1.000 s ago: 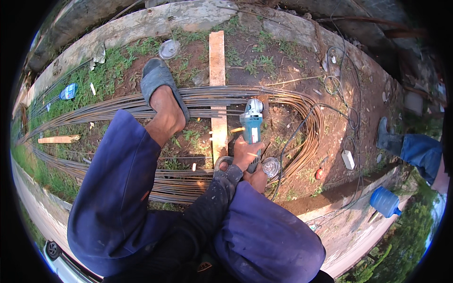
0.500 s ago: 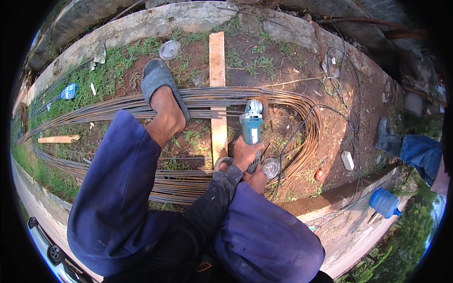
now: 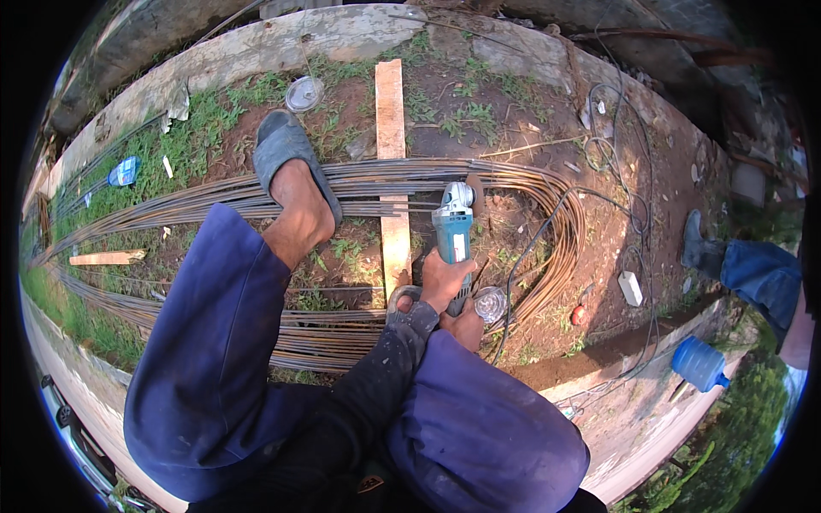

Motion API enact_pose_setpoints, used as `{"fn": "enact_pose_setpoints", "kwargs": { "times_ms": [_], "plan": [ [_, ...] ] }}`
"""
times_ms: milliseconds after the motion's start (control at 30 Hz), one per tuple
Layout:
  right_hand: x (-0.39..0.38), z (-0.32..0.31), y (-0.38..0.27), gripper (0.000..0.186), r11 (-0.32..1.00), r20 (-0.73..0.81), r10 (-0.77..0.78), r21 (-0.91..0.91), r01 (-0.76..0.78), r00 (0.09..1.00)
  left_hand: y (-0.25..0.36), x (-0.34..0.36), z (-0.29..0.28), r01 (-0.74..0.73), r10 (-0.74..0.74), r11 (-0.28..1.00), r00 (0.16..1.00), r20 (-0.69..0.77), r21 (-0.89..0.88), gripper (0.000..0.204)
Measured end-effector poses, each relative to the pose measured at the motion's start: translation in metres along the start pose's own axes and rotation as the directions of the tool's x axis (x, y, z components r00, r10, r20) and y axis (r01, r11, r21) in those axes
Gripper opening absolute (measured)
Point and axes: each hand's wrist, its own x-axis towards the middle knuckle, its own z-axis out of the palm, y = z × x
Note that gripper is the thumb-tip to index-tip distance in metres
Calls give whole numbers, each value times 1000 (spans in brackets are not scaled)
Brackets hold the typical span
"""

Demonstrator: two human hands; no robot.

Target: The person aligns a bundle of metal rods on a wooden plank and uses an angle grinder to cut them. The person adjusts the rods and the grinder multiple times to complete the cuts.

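Both my hands hold a teal angle grinder (image 3: 454, 232) with a silver head and a brown cutting disc (image 3: 475, 195). My left hand (image 3: 446, 280) wraps round its body, while my right hand (image 3: 464, 326) grips the rear end, partly hidden behind my right knee. The disc stands at the bent bundle of steel rebar (image 3: 500, 175), just right of cut bar ends; whether it touches a bar I cannot tell. My left foot in a grey slide sandal (image 3: 278, 141) presses on the bundle. A wooden plank (image 3: 391, 115) lies beneath the bars.
A black cable (image 3: 547, 227) runs from near the grinder towards the right. Clear plastic cups (image 3: 490, 304) lie about. At right are a co-worker's boot (image 3: 697, 244), a white box (image 3: 630, 289) and a blue water jug (image 3: 699, 363). A low concrete wall (image 3: 342, 34) curves behind.
The orange sparks by the disc no longer show, and the grinder head has shifted very slightly left. My hands keep the same grip. The car at the lower left has changed position in view.
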Motion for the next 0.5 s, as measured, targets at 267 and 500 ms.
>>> {"fn": "enact_pose_setpoints", "kwargs": {
  "times_ms": [267,500],
  "plan": [
    [-2,2,7,47,1000,-21,-14,19,14,1000,-11,1,3,33,-33,999,999,-9,-3,41],
    [-2,3,9,46,1000,10,2,-6,-2,1000,-10,-2,0,51,-52,998,998,36,25,40]
  ]
}}
